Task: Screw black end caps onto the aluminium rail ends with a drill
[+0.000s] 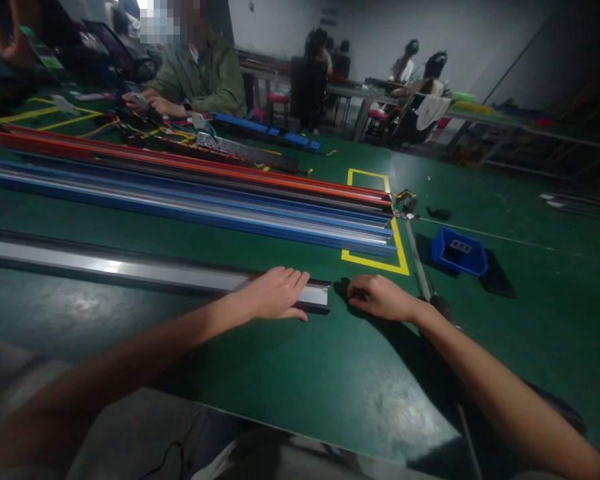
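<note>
A long metal channel (130, 265) with dark side walls and a silvery inner face lies across the near part of the green table. Close to its right end, my left hand (275, 293) grips it from above, fingers over the far wall and thumb at the near one. My right hand (380, 297) is just beyond that end, apart from the channel and low over the table. Its fingers are curled together, and whatever they may hold is hidden. A dark patch beside the fingertips looks like shadow.
Behind the channel lie long blue profiles (260, 217) and a red-orange profile (230, 167), their ends inside a yellow tape outline (375, 265). A blue bin (460, 250) stands to the right. Across the table, a person in a green jacket (207, 77) handles something near coloured wires (180, 133).
</note>
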`<state>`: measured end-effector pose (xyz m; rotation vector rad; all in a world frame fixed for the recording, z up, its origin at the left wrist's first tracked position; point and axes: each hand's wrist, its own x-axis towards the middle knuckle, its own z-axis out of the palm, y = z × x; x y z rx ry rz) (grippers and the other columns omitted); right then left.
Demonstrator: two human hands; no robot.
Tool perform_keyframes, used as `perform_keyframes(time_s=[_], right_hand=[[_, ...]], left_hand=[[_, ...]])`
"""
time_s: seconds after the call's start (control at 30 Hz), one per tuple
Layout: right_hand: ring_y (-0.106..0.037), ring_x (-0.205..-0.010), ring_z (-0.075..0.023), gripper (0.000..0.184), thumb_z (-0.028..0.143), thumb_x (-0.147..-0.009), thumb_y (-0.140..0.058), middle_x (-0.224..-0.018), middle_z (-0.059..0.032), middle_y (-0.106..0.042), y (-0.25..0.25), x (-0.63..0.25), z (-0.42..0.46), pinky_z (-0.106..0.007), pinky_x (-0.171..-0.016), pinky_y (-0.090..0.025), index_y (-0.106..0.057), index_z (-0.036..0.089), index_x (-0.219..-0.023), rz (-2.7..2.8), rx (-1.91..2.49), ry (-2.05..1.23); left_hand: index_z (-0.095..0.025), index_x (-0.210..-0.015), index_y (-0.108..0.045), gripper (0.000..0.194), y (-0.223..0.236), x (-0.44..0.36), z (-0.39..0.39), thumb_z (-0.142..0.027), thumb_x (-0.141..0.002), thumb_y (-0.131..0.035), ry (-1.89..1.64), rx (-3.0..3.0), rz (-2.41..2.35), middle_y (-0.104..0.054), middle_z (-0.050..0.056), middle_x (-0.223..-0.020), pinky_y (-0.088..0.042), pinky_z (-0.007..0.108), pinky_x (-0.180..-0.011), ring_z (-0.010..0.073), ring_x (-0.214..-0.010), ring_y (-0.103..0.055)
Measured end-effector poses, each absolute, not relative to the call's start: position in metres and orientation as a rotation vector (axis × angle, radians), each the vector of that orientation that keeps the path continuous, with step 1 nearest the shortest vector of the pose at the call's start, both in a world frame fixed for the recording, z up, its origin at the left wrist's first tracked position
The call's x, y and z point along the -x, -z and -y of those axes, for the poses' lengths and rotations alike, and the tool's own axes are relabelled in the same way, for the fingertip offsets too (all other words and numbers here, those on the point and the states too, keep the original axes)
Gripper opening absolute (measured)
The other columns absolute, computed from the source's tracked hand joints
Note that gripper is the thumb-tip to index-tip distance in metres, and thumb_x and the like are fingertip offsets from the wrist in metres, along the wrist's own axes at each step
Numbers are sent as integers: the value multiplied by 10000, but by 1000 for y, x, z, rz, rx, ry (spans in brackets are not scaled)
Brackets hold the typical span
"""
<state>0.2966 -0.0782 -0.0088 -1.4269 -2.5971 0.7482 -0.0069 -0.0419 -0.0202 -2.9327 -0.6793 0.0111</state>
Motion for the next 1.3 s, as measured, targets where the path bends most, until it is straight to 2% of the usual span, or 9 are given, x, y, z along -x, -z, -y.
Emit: perform_keyframes(time_s=[0.33, 0.53, 0.77, 0.93, 1.13, 1.3], right_hand=[[-626, -730, -162, 176, 198, -891, -645, -922, -38, -723, 3, -302, 71, -261, -665, -416, -728, 195, -1047, 2587, 1480, -705], [-623, -744, -169, 184, 183, -889, -650, -912, -40, -721, 2, -297, 73, -261, -662, -399, -734, 203, -1051, 2595, 1486, -624], [-634, -744, -165, 220, 164, -893, -626, -918, -39, -736, 7, -301, 70, -253, -652, -388, -733, 205, -1081, 2550, 1540, -518], [-669, -810, -202, 207, 169, -882, -633, -943, -50, -751, 11, -300, 65, -271, -661, -391, -743, 216, -1051, 2488, 1618, -449], [-689, -903, -240, 201, 176, -915, -604, -1093, -99, -750, 15, -301, 59, -297, -697, -420, -738, 198, -1064, 2363, 1774, -331], [-688, -905, -227, 183, 162, -922, -598, -1066, -88, -750, 19, -306, 57, -287, -708, -437, -735, 197, -1038, 2305, 1813, -301]], left_hand=[[-4, -1337, -507, 825, 22, 12, 36, -725, -965, -360, -4, 2924, 587, -670, 214, -1106, -469, 403, -829, 318, -968, -650], [-48, -1361, -516, 838, 26, 14, 36, -758, -942, -367, 64, 2937, 681, -664, 219, -1199, -466, 416, -876, 332, -1059, -638], [-76, -1403, -517, 869, 27, 12, 43, -783, -936, -326, 40, 2916, 849, -663, 212, -1217, -445, 438, -920, 337, -1080, -626], [-101, -1416, -528, 876, 29, 10, 44, -796, -929, -313, 29, 2865, 938, -663, 211, -1227, -441, 434, -904, 335, -1065, -618], [-90, -1412, -542, 888, 27, 4, 33, -798, -927, -317, 64, 2862, 973, -663, 232, -1218, -463, 461, -880, 350, -1042, -624], [-105, -1415, -541, 872, 30, 4, 17, -797, -925, -340, 133, 2895, 988, -665, 230, -1235, -477, 459, -898, 338, -1059, -630]])
